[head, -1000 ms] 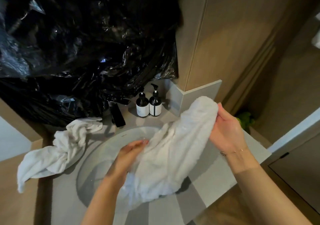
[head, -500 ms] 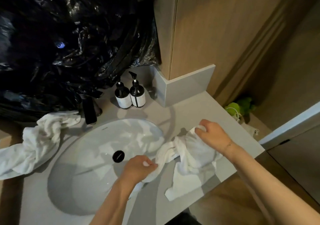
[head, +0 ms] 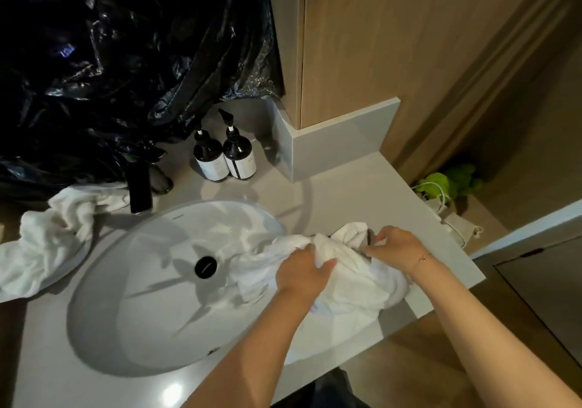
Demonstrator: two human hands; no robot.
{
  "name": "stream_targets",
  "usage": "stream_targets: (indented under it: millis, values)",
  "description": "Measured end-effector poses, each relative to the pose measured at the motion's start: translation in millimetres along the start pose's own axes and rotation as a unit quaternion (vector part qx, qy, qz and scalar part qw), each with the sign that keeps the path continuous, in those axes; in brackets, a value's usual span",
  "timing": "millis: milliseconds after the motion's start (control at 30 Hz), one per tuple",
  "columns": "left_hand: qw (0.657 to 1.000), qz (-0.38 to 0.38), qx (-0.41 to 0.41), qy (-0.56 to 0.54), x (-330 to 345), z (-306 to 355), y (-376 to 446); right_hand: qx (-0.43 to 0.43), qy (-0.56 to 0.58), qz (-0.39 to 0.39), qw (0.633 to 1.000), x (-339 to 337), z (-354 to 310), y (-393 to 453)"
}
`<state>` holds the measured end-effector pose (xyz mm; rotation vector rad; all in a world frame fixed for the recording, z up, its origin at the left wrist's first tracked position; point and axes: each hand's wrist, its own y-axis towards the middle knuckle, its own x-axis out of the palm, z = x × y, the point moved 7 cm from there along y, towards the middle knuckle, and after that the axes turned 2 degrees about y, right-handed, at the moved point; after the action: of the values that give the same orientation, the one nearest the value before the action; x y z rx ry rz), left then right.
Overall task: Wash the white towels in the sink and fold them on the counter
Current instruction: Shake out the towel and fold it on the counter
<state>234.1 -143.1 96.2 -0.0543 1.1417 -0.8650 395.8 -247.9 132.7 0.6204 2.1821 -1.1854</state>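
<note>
At the far left of the frame a crumpled white towel [head: 53, 244] lies heaped on the grey counter [head: 362, 193], one end trailing toward the left edge and the other reaching up to the foot of the black faucet [head: 140, 187]. Above it, filling the upper left, hangs a mass of shiny black plastic sheeting [head: 119, 61]. The faucet stands at the back rim of the sink [head: 151, 297], an oval white basin set into the counter, with a dark round drain [head: 206, 267] near its middle. Just right of the faucet, toward the upper middle, two dark pump bottles [head: 225, 156] with pale labels stand side by side, touching or nearly so.

Moving right, a second white towel [head: 352, 288] is bunched on the counter just beside the sink, its left part spilling over the basin's right rim and its lower edge lying near the front edge of the counter. The left hand [head: 304, 274] comes in from the bottom middle and clutches a fold of this towel, thumb and fingers curled into the cloth. The right hand [head: 395, 245], with a thin bracelet at the wrist, pinches the upper part of the same towel between bent fingers.

Behind the hands a wooden wall panel [head: 378, 45] rises from a grey upstand. At the right, beyond the counter's end, something bright green [head: 441, 184] sits low on the floor with pale cords beside it; I cannot tell what it is.
</note>
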Motion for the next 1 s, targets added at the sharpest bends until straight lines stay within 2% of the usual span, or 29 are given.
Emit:
stream_targets:
  millis: [67, 100, 200, 267, 333, 400, 467, 500, 567, 633, 667, 767, 800, 867, 933, 1000]
  values:
    - [0.986, -0.021, 0.019, -0.164, 0.4, -1.0, -1.8, 0.009, 0.032, -0.019, 0.999, 5.8, 11.1, 5.6]
    - [0.959, -0.053, 0.019, -0.276, 1.7, -0.9, -7.0, 0.015, 0.060, -0.031, 0.998, 8.7, 15.9, 8.0]
    - [0.846, -0.100, -0.029, -0.523, -10.4, 1.0, -28.5, 0.039, 0.209, -0.052, 0.976, 8.6, 26.5, 5.9]
    - [0.769, -0.087, -0.044, -0.632, -32.1, 5.7, -39.4, 0.042, 0.296, -0.038, 0.954, 5.3, 29.9, -1.7]
    - [0.721, -0.072, -0.018, -0.689, -62.5, 15.7, -47.3, 0.053, 0.376, -0.062, 0.923, 11.2, 27.0, -15.6]
    - [0.720, -0.051, 0.017, -0.692, -94.5, 28.5, -58.1, 0.050, 0.417, -0.125, 0.899, 25.7, 12.9, -32.1]
    - [0.742, -0.022, 0.052, -0.668, -124.7, 40.4, -69.4, 0.050, 0.445, -0.182, 0.876, 38.8, -6.4, -46.3]
    - [0.750, -0.011, 0.074, -0.657, -138.3, 46.8, -73.4, 0.040, 0.479, -0.213, 0.851, 43.8, -19.5, -52.9]
    - [0.758, 0.001, 0.124, -0.640, -167.0, 64.1, -84.5, 0.025, 0.570, -0.269, 0.776, 51.4, -50.4, -68.8]
    - [0.772, 0.013, 0.174, -0.611, -192.7, 82.3, -93.0, -0.023, 0.626, -0.309, 0.715, 52.5, -85.2, -88.6]
    - [0.777, 0.022, 0.197, -0.598, -205.5, 90.8, -97.5, -0.043, 0.646, -0.307, 0.698, 51.4, -99.7, -94.5]
    - [0.781, 0.047, 0.235, -0.577, -243.7, 103.8, -105.5, -0.188, 0.656, -0.300, 0.667, 22.0, -135.3, -110.9]
    - [0.779, 0.054, 0.245, -0.574, -256.7, 105.8, -108.8, -0.199, 0.652, -0.292, 0.670, 9.5, -138.6, -108.4]
    - [0.779, 0.077, 0.260, -0.565, -283.0, 106.3, -113.6, -0.140, 0.660, -0.346, 0.651, -3.2, -154.0, -119.9]
    - [0.771, 0.095, 0.266, -0.570, -310.4, 103.3, -113.5, -0.138, 0.652, -0.276, 0.693, -39.7, -155.7, -125.3]
    - [0.750, 0.061, 0.255, -0.607, -330.0, 101.2, -110.0, -0.189, 0.609, -0.137, 0.758, -84.6, -162.4, -131.3]
